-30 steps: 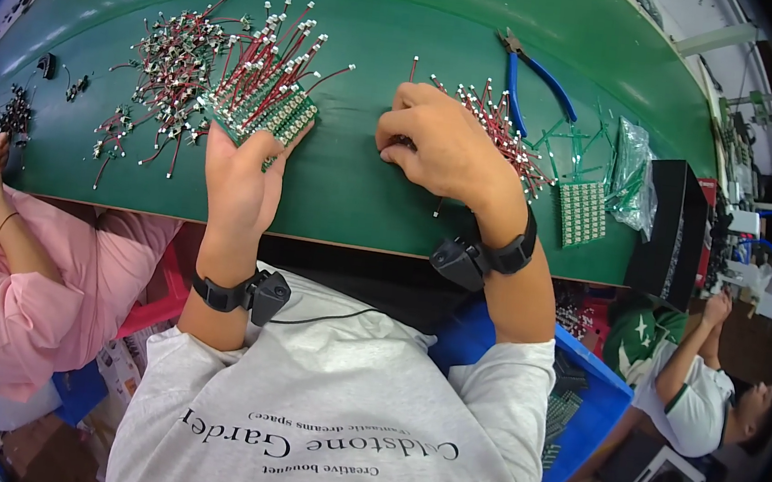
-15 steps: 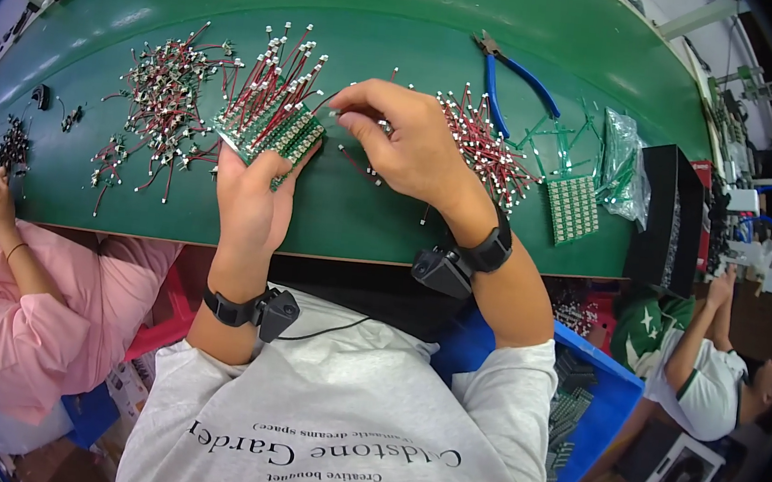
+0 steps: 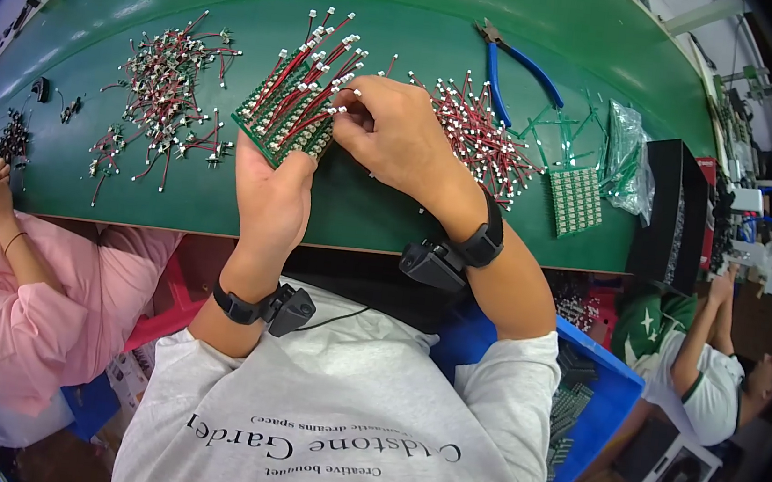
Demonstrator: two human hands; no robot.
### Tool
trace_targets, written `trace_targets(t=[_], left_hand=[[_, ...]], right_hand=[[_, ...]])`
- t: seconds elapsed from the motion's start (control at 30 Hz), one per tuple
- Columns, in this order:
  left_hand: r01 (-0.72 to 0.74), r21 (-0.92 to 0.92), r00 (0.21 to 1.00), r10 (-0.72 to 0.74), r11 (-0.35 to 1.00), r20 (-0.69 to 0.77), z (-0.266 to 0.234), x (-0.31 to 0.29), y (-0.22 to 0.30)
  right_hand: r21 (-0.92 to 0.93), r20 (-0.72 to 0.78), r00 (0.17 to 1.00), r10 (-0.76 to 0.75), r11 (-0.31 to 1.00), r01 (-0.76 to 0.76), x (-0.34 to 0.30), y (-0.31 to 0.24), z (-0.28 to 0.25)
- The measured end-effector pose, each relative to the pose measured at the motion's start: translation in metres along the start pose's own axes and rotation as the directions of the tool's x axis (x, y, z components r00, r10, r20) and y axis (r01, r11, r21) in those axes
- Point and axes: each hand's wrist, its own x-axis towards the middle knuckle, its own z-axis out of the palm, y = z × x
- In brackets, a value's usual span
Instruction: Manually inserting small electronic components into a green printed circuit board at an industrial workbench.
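My left hand (image 3: 271,193) is closed on the lower edge of a green circuit board panel (image 3: 270,135), thumb on the near side. Rows of small pads cover the panel, and many red wires with white connectors stand up from it, leaning away to the right. At the panel's right edge my right hand (image 3: 401,139) is pinched, thumb and forefinger together, around a short dark red wire (image 3: 349,91). The fingers partly hide that wire's lower end. Just right of this hand lies a heap of loose red wires with white connectors (image 3: 481,143).
Left of the panel is a pile of small wired boards (image 3: 166,77). Blue-handled cutters (image 3: 524,72), a bare panel (image 3: 575,203), green strips (image 3: 561,137), a clear plastic bag (image 3: 627,163) and a black box (image 3: 666,214) are on the right. People sit on both sides.
The panel has moved a little up and right with my left hand and turned slightly. My right hand has come closer to its edge, fingers now more closed.
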Motion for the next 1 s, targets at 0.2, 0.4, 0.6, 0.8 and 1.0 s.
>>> trace_targets(t=[0.2, 0.4, 0.6, 0.8, 1.0], left_hand=[[-0.043, 0.196, 0.998, 0.032, 0.98, 0.061, -0.01, -0.002, -0.007], [-0.114, 0.326, 0.992, 0.087, 0.938, 0.096, 0.0, -0.004, -0.005], [-0.187, 0.383, 0.979, 0.142, 0.905, 0.145, 0.006, -0.007, -0.003], [-0.197, 0.383, 0.978, 0.15, 0.903, 0.148, 0.002, -0.005, -0.001], [0.007, 0.115, 1.0, -0.006, 0.993, -0.016, -0.015, -0.001, -0.001]], right_hand=[[-0.011, -0.008, 0.998, 0.056, 0.998, -0.057, -0.004, -0.005, 0.006], [-0.142, 0.01, 1.0, 0.012, 0.99, -0.011, -0.005, -0.009, 0.004], [-0.226, 0.012, 1.0, -0.014, 0.974, 0.017, -0.006, -0.012, 0.005], [-0.229, -0.016, 0.996, -0.093, 0.97, 0.086, -0.005, -0.003, 0.005], [-0.088, -0.043, 0.998, -0.051, 0.995, 0.047, -0.002, -0.008, 0.005]])
